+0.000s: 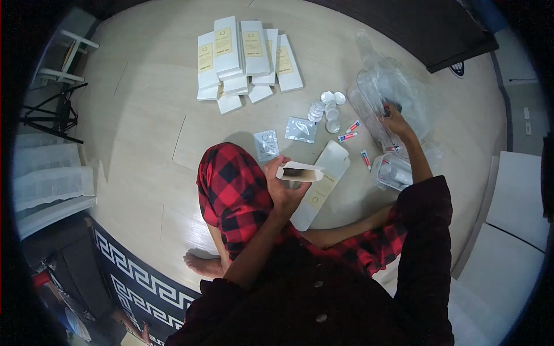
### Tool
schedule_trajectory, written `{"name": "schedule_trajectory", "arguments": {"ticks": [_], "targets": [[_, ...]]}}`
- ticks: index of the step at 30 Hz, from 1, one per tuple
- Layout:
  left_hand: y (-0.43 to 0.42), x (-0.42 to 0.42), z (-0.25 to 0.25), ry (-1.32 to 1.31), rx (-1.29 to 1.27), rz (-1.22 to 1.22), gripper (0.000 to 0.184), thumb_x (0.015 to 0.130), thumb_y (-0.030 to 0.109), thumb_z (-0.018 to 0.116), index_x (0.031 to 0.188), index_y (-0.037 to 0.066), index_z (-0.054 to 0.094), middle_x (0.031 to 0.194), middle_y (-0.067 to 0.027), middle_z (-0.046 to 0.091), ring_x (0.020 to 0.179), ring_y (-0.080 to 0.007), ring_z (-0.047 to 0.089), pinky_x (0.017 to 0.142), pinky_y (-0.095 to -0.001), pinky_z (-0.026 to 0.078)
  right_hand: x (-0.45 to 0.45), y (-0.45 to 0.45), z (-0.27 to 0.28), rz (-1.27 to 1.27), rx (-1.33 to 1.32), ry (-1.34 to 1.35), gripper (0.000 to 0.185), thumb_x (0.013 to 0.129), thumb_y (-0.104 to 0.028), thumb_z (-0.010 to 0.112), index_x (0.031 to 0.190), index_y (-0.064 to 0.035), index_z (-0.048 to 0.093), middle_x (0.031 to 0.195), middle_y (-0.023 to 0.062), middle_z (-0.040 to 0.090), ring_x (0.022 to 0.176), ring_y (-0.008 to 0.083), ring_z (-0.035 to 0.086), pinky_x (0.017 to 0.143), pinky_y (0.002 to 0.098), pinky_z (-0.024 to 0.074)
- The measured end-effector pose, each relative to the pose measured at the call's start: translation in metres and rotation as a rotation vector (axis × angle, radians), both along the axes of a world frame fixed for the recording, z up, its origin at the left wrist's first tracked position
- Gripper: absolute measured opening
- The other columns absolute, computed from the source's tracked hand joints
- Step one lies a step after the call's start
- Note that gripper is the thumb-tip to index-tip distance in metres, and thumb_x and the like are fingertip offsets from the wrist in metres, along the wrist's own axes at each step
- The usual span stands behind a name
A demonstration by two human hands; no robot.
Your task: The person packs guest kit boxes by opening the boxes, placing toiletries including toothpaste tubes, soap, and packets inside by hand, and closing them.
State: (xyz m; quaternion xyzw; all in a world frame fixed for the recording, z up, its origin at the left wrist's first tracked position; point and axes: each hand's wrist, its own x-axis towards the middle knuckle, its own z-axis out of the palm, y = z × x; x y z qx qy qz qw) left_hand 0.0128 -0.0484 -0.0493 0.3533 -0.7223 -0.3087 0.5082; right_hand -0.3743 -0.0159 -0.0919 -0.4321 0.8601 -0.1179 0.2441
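My left hand (287, 199) is closed around a white cardboard box (311, 175), held upright with its open top facing me; something dark shows inside. My right hand (395, 122) is at a clear plastic bag (378, 69), its fingers closed by a small dark thing (392, 107) that I cannot make out. Below the box, a flat white carton (323, 187) with a yellow label lies on the floor. Beyond my left hand are two silver sachets, one a foil packet (300, 130) and the other a labelled sachet (266, 145).
White labelled boxes (252, 49) are stacked at the far side. Several round wrapped discs (330, 109) and small toothpaste-like tubes (347, 137) lie mid-floor. A clear tray of rolls (395, 173) sits by my right forearm. Another person's hand (134, 327) shows at lower left, near a patterned rug (133, 268).
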Motion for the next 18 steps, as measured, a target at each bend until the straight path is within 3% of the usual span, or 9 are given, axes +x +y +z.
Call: {"name": "schedule_trajectory", "arguments": {"ticks": [2, 4, 8, 10, 12, 14, 15, 17, 18], "targets": [[0.000, -0.002, -0.001, 0.025, 0.020, -0.030, 0.086, 0.049, 0.001, 0.082, 0.122, 0.000, 0.036, 0.100, -0.0156, 0.051, 0.090, -0.0290, 0.051, 0.078, -0.0383, 0.043, 0.000, 0.009, 0.007, 0.034, -0.124, -0.042, 0.054, 0.072, -0.036, 0.061, 0.112, -0.0007, 0.052, 0.108, 0.0261, 0.057, 0.101, 0.0408, 0.055, 0.088, 0.0426, 0.0425], [-0.001, -0.003, -0.006, 0.058, 0.037, -0.028, 0.085, 0.049, 0.000, 0.081, 0.122, 0.000, 0.037, 0.100, -0.0157, 0.051, 0.091, -0.0293, 0.051, 0.079, -0.0387, 0.043, -0.007, 0.012, 0.003, -0.012, 0.084, 0.131, 0.051, 0.072, -0.037, 0.059, 0.109, -0.0023, 0.056, 0.106, 0.0264, 0.057, 0.101, 0.0420, 0.054, 0.089, 0.0437, 0.0431], [-0.001, 0.002, 0.000, 0.006, 0.043, 0.018, 0.081, 0.051, -0.001, 0.077, 0.121, 0.000, 0.038, 0.100, -0.0159, 0.051, 0.092, -0.0302, 0.051, 0.082, -0.0394, 0.043, -0.029, 0.007, 0.029, -0.131, 0.152, 0.355, 0.048, 0.072, -0.036, 0.058, 0.107, -0.0033, 0.058, 0.106, 0.0241, 0.058, 0.100, 0.0395, 0.056, 0.088, 0.0437, 0.0446], [-0.002, 0.000, 0.001, 0.049, 0.047, 0.005, 0.078, 0.052, -0.001, 0.075, 0.120, 0.000, 0.039, 0.101, -0.0162, 0.051, 0.092, -0.0308, 0.051, 0.082, -0.0400, 0.042, -0.041, -0.001, 0.060, -0.067, 0.268, 0.421, 0.030, 0.073, -0.025, 0.056, 0.085, 0.0026, 0.062, 0.084, 0.0216, 0.064, 0.085, 0.0356, 0.062, 0.074, 0.0441, 0.0480], [-0.001, -0.001, 0.001, 0.037, 0.046, -0.011, 0.077, 0.052, -0.001, 0.074, 0.120, -0.001, 0.039, 0.101, -0.0166, 0.051, 0.092, -0.0312, 0.050, 0.082, -0.0407, 0.042, -0.064, 0.001, 0.086, 0.079, 0.291, 0.317, 0.031, 0.074, -0.026, 0.056, 0.086, 0.0026, 0.060, 0.083, 0.0212, 0.064, 0.084, 0.0366, 0.062, 0.074, 0.0441, 0.0483], [0.000, 0.001, 0.001, 0.001, 0.037, -0.025, 0.077, 0.052, 0.000, 0.075, 0.120, 0.000, 0.037, 0.104, -0.0164, 0.048, 0.095, -0.0308, 0.049, 0.084, -0.0402, 0.041, -0.067, 0.004, 0.120, 0.162, 0.355, 0.407, 0.030, 0.078, -0.026, 0.055, 0.094, -0.0006, 0.058, 0.088, 0.0216, 0.063, 0.087, 0.0382, 0.061, 0.075, 0.0458, 0.0481], [0.000, 0.002, 0.000, -0.037, 0.029, -0.037, 0.078, 0.053, 0.001, 0.076, 0.119, 0.000, 0.035, 0.107, -0.0163, 0.046, 0.098, -0.0304, 0.049, 0.086, -0.0396, 0.040, -0.056, 0.002, 0.146, 0.099, 0.395, 0.611, 0.030, 0.081, -0.025, 0.055, 0.101, -0.0038, 0.058, 0.094, 0.0224, 0.062, 0.092, 0.0388, 0.060, 0.078, 0.0474, 0.0475], [0.001, 0.002, -0.002, -0.022, 0.045, -0.034, 0.078, 0.053, 0.001, 0.076, 0.119, 0.000, 0.036, 0.108, -0.0166, 0.046, 0.099, -0.0306, 0.048, 0.087, -0.0394, 0.041, -0.027, 0.007, 0.200, 0.039, 0.336, 0.771, 0.027, 0.082, -0.020, 0.054, 0.103, -0.0036, 0.055, 0.093, 0.0228, 0.062, 0.091, 0.0403, 0.059, 0.075, 0.0487, 0.0470], [0.001, 0.001, -0.002, -0.012, 0.061, -0.027, 0.078, 0.053, 0.001, 0.075, 0.119, 0.000, 0.036, 0.108, -0.0168, 0.046, 0.099, -0.0308, 0.048, 0.087, -0.0392, 0.041, -0.020, 0.012, 0.224, 0.038, 0.275, 0.750, 0.027, 0.083, -0.020, 0.052, 0.104, -0.0031, 0.054, 0.091, 0.0199, 0.063, 0.086, 0.0364, 0.061, 0.071, 0.0468, 0.0476]]}}
